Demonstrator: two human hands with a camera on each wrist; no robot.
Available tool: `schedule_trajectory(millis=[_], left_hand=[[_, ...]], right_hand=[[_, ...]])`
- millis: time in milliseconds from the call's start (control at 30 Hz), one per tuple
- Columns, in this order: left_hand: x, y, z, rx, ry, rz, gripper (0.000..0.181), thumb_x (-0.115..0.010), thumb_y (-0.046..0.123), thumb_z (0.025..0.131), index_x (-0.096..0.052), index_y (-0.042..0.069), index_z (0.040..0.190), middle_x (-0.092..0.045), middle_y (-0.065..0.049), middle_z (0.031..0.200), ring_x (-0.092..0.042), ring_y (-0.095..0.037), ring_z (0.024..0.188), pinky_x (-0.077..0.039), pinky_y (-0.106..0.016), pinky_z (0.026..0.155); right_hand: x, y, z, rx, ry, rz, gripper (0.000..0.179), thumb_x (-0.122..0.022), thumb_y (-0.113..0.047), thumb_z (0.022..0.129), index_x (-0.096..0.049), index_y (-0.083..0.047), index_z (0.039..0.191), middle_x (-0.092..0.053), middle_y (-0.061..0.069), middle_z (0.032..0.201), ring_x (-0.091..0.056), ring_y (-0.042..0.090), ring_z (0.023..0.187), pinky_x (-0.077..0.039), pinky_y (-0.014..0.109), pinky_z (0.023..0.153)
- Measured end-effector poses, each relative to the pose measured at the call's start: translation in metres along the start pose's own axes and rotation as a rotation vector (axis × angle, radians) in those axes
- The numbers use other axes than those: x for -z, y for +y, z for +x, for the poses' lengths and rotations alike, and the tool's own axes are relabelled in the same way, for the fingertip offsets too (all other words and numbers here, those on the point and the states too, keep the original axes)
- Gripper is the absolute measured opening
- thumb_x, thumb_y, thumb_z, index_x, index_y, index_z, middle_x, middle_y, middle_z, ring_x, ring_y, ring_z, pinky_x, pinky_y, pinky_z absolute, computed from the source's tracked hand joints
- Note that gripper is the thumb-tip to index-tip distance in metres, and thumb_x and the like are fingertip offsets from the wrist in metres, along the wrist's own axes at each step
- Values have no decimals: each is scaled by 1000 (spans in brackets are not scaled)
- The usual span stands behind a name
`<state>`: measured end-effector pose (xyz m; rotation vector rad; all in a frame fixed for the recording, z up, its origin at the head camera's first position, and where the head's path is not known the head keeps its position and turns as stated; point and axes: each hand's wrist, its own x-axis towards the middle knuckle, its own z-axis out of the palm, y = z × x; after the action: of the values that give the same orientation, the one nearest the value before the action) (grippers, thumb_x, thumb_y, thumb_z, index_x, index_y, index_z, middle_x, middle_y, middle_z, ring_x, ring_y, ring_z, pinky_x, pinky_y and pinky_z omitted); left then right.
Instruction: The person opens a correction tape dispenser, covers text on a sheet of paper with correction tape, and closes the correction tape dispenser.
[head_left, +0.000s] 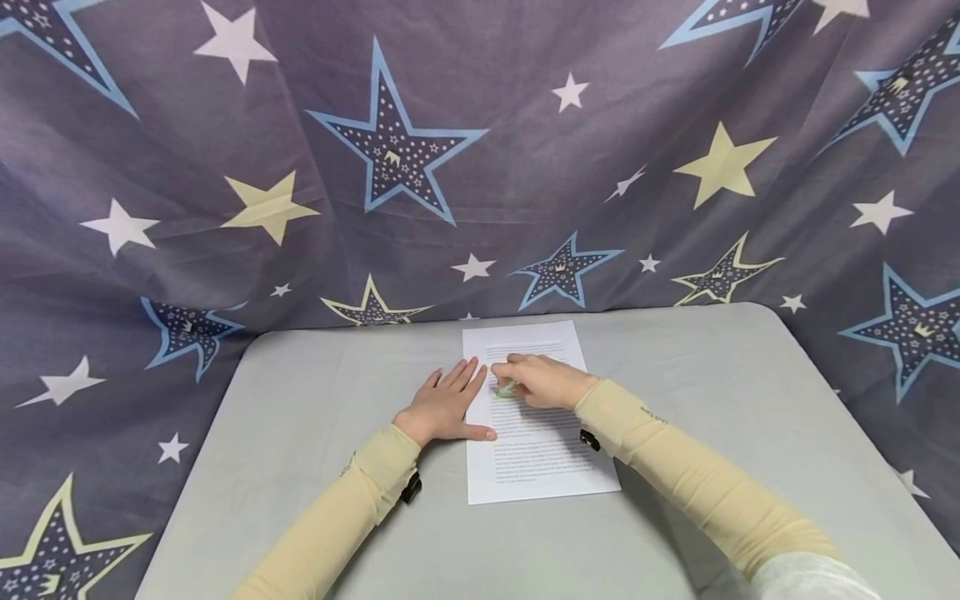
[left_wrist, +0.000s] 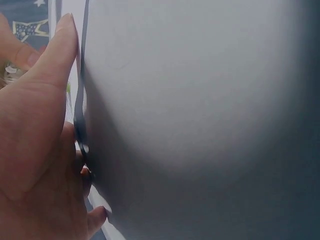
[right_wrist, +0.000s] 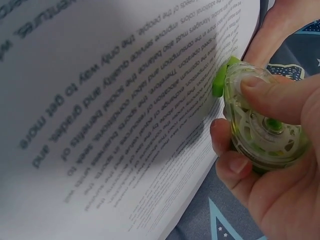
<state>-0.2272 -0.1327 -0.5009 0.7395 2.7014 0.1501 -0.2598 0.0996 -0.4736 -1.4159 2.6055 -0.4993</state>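
Behind the table, a dark greyish-purple cloth (head_left: 517, 75) is hanging in soft folds and showing printed stars in white, yellow and blue outline. The pale grey table (head_left: 712, 375) is showing smooth top and rounded far corners. On its middle, a thin white rectangular sheet (head_left: 558, 462) is lying flat, bearing dense printed lines. Beige sleeves (head_left: 697, 479) are covering both forearms, and the right hand (head_left: 546, 381) is hiding some of the printed lines. This hand is curling its fingers and thumb firmly around a rounded, clear plastic correction tape (right_wrist: 272, 122) with green parts, which is standing over the upper half of the sheet; if its green tip is touching the paper, I cannot tell. The left hand (head_left: 447, 406) is resting with fingers spread straight, across the sheet's left edge, gripping nothing.
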Motion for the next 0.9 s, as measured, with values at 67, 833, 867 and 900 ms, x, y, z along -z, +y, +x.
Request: schedule_trajectory(millis=[67,833,867,900], left_hand=[[1,0,0,-3,-2,-1,113,-64,74,89,-17,9,168,-8,-11,175,-10,-29,161,-16,-58,126],[2,2,0,5,-4,15,112,-63,75,90,-15,11,168,-7,-9,175,-8,-27,162,-14,-57,127],[2,2,0,5,-5,13,112,-63,75,90,-15,11,168,-7,-9,175,-8,-27,162,-14,-57,127],[1,2,0,6,-5,11,112,-63,75,89,-16,11,168,-7,-9,175,-8,-27,162,-14,-57,126]], right_hand=[[0,0,-1,-2,5,3,32,-67,15,88,-58,-11,103,-66,7,100,-67,20,82,-57,30,72],[2,9,-11,11,32,27,33,-68,17,84,-54,-11,96,-66,5,99,-66,21,85,-57,31,77],[2,9,-12,11,32,27,33,-68,17,84,-54,-11,96,-66,5,98,-66,20,85,-57,31,77],[2,10,-12,10,33,25,33,-68,16,84,-54,-11,96,-66,5,98,-65,20,84,-57,30,77]])
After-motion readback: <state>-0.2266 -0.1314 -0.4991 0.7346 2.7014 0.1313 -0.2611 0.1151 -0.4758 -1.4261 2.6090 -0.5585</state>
